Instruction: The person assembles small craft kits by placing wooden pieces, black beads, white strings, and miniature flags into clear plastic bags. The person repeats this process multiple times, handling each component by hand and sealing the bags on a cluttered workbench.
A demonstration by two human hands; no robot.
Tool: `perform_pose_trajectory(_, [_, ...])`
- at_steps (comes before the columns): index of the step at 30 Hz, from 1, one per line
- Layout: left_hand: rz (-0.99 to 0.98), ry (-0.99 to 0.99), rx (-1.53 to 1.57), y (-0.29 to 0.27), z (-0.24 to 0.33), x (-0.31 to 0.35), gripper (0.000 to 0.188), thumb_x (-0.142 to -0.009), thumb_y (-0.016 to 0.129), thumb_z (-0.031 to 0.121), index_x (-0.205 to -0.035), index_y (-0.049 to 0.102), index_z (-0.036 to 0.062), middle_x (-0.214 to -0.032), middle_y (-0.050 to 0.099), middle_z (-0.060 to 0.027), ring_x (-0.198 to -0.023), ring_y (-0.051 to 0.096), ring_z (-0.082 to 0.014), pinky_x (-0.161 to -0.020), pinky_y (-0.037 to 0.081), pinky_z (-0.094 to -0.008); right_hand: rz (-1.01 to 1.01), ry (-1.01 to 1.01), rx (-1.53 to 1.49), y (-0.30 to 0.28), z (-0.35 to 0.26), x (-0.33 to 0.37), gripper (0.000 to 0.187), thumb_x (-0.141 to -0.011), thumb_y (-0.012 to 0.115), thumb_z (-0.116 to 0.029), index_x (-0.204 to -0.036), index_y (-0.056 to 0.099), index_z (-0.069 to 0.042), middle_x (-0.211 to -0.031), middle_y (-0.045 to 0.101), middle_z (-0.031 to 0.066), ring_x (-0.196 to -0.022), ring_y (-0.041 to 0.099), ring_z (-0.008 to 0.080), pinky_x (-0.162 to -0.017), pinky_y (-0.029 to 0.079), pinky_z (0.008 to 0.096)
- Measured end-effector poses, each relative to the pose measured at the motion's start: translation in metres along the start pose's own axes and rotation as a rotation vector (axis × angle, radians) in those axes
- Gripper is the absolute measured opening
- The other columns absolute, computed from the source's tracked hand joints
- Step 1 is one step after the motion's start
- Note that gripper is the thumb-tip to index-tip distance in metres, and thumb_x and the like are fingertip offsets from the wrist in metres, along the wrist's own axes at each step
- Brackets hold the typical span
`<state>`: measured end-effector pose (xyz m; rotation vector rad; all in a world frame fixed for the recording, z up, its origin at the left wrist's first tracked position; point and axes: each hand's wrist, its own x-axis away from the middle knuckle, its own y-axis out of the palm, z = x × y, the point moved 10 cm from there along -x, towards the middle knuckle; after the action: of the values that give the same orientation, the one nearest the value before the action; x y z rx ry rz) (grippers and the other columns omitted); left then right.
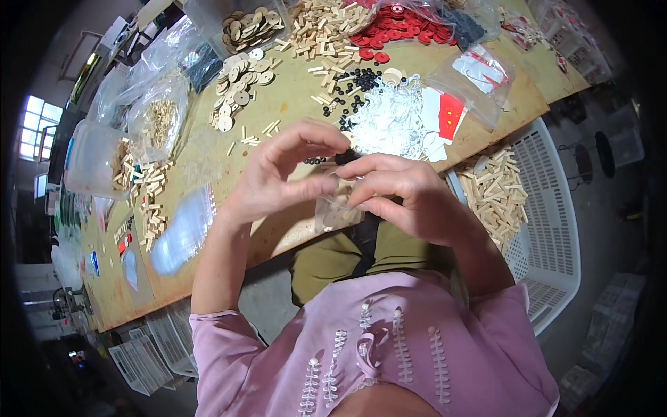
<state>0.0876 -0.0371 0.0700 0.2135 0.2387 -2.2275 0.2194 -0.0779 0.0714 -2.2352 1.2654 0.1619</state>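
Both hands meet above the table's front edge, around a small clear plastic bag [330, 217] with pale pieces inside. My left hand [278, 174] is curled, its thumb pressed at the bag's upper part and its index finger arched above. With bent, closed fingers, my right hand [410, 194] grips the bag's other side. Something small and black [344, 157] shows between the fingertips; whether it is held or lies behind them I cannot tell. Just beyond the hands are a heap of white strings [390, 117] and scattered black beads [358, 80].
Wooden discs [240, 83], wooden sticks [323, 31] and red discs [410, 31] are piled at the back. Flat clear bags [184, 233] lie left, near a tipped plastic tub [97, 160]. A small red flag [450, 117] lies right, above a white basket [556, 229] beside more wooden sticks [495, 191].
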Motion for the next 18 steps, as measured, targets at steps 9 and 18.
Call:
perform_pose_trajectory(9, [0.227,-0.123,-0.88,-0.119,-0.09,-0.106,0.037,-0.096,0.065,0.003,-0.131,0.067,0.0112,-0.136,0.064,-0.0112,-0.119,0.064,-0.0248,-0.099,0.054,-0.0352,-0.022,0.105,-0.005,-0.008,0.01,0.023,0.021,-0.084,0.075,0.005,-0.103,0.075,-0.003,-0.128,0.069,0.0142,-0.11,0.071,0.0281,-0.091,0.057,0.0349])
perform_pose_trajectory(18, [0.046,-0.273,-1.113,-0.138,-0.129,-0.138,0.026,-0.092,0.075,0.012,-0.117,0.072,0.0098,-0.103,0.07,-0.0079,-0.094,0.071,-0.0197,-0.084,0.059,-0.0334,0.056,0.121,-0.091,-0.031,0.027,0.037,0.017,-0.087,0.074,0.006,-0.102,0.074,-0.001,-0.125,0.069,0.0142,-0.107,0.071,0.0257,-0.089,0.057,0.0335])
